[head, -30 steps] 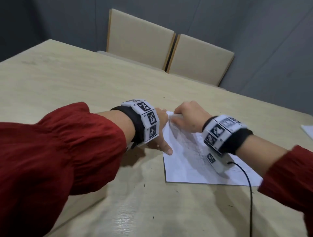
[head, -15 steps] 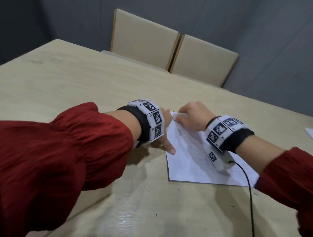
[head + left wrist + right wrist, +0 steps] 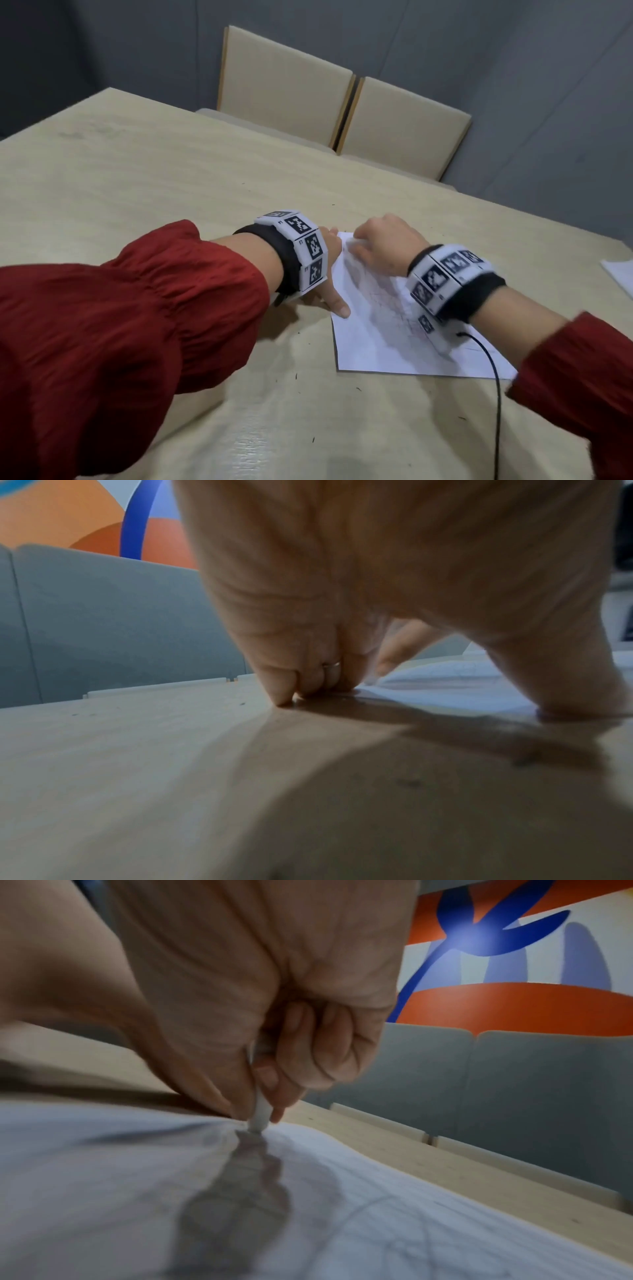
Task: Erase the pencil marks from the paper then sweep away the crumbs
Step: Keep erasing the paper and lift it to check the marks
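I see a white sheet of paper (image 3: pixel 383 342) with faint pencil marks (image 3: pixel 394 301) lying flat on a pale wooden table (image 3: pixel 171 192). My right hand (image 3: pixel 383 246) pinches a slim white eraser (image 3: pixel 259 1118) between thumb and fingertips, its tip touching the paper near the far left corner. My left hand (image 3: pixel 329 274) presses spread fingers onto the paper's left edge, holding nothing. Small dark crumbs (image 3: pixel 294 377) dot the table just beside the sheet's near edge. Two beige chairs (image 3: pixel 342 113) stand behind the table.

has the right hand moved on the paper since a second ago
No. The right hand stays at the far left corner of the paper, pressing the eraser there.
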